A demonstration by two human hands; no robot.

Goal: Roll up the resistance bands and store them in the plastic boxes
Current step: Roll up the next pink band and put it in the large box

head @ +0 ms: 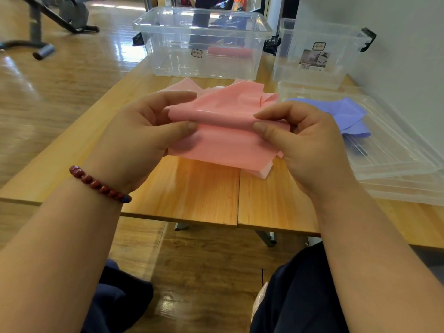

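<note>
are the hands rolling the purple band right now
No, the left hand and right hand both pinch the pink band, while the purple band lies off to the right on a clear plastic lid.

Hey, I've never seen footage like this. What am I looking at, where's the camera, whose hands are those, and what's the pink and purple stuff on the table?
There is no machine here. This is one picture from a camera worn on a person's head, looking down at their own two bare hands. The left hand, with a bead bracelet at the wrist, and the right hand each pinch a folded-over edge of a pink resistance band, as if to begin a roll. The rest of that band lies crumpled on the wooden table. To the right, a purple band lies on a clear plastic lid. At the back stand two clear plastic boxes: a large box with what looks like a rolled pink band inside, and a smaller box beside it.
</note>
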